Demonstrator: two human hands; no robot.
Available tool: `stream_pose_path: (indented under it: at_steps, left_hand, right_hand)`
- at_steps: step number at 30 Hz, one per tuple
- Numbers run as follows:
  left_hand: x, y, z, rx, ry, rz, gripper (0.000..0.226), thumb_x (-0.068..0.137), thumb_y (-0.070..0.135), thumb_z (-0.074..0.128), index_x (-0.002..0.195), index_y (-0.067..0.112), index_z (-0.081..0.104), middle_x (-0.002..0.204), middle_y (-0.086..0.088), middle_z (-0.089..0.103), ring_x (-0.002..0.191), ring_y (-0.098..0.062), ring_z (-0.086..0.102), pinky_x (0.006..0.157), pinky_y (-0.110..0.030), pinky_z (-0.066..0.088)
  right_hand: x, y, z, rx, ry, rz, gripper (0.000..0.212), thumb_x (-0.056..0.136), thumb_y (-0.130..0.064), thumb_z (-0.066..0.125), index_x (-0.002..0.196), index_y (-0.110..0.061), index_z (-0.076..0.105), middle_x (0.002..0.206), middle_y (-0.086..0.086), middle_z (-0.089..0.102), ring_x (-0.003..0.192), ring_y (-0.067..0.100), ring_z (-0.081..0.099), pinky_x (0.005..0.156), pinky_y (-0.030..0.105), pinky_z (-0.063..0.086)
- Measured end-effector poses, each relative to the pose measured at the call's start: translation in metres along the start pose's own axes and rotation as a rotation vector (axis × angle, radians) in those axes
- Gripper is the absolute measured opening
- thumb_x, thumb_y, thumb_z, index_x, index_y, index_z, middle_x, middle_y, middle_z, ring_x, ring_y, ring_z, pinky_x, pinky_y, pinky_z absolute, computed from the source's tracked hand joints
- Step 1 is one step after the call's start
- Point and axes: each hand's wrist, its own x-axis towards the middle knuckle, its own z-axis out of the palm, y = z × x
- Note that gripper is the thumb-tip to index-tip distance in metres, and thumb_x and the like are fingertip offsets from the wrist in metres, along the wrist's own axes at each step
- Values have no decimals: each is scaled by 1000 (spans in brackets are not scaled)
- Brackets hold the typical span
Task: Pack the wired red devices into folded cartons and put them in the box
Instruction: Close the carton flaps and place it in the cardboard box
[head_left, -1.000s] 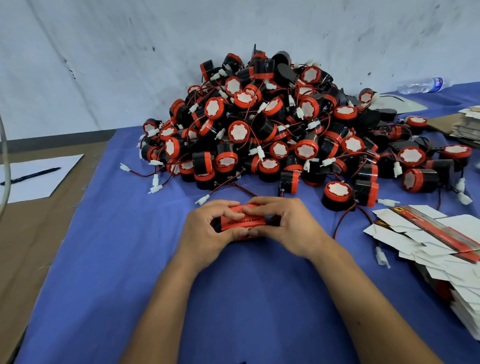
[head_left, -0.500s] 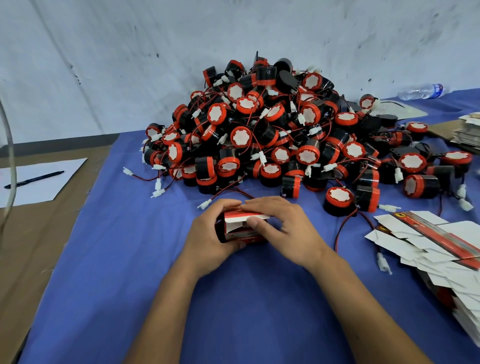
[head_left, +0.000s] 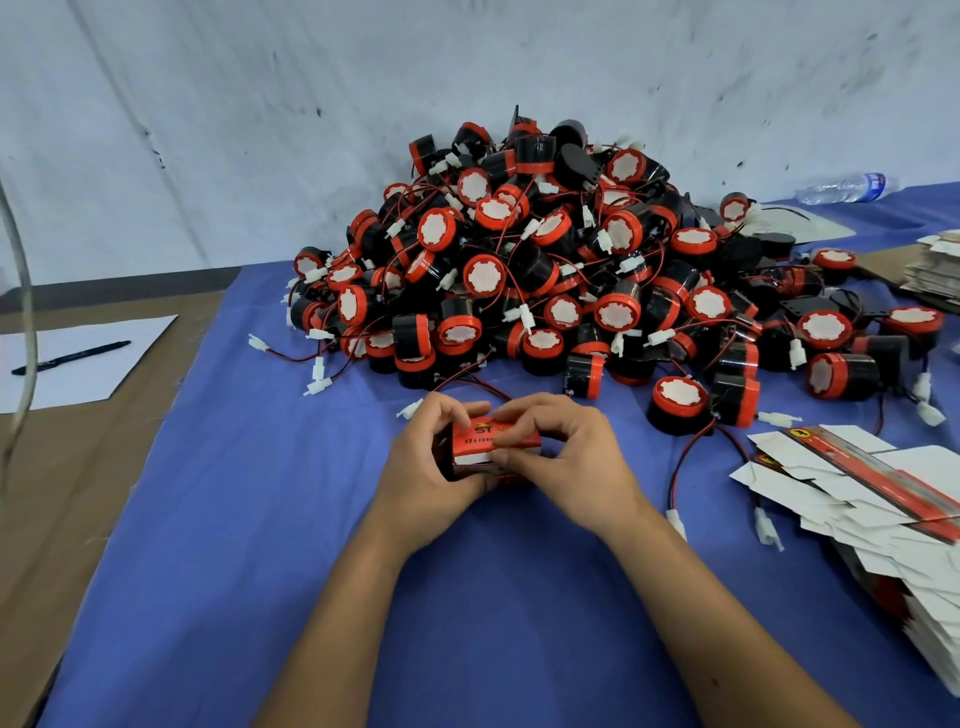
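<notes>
I hold one small red carton (head_left: 485, 448) in both hands, low over the blue tabletop (head_left: 260, 545).

My left hand (head_left: 426, 467) wraps the carton from its left side with curled fingers, and my right hand (head_left: 563, 457) pinches its right end, thumb below and fingers (head_left: 511, 415) on the top flap. The carton shows a red face with black print and a white strip under it. Just behind my hands lies the big pile of red devices (head_left: 545, 270) with red and black wires and white plugs. At my right, a stack of flat cartons (head_left: 857, 483) lies on the tabletop. Far left I see a pen (head_left: 70, 357) on a white paper (head_left: 104, 364).
</notes>
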Motion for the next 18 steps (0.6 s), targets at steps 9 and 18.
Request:
stream_pose_path:
  at_steps: [9, 18]
  left_hand:
    - [-1, 3, -9, -121, -14, -61, 16, 88, -4, 75, 96, 4, 65, 141, 3, 65, 133, -7, 58, 98, -30, 57]
    - [-4, 2, -2, -164, -4, -103, 13, 86, -12, 73, 92, -2, 67, 145, 5, 61, 132, -6, 59, 97, -30, 57]
  right_hand:
    - [-5, -1, -14, -110, -120, -69, 24, 94, -8, 73, 108, -26, 81, 125, -14, 72, 132, -3, 53, 109, 24, 47]
    - [-9, -1, -11, -88, -49, -21, 14, 90, -12, 78, 101, -19, 82, 117, -18, 74, 133, -2, 52, 104, 28, 52]
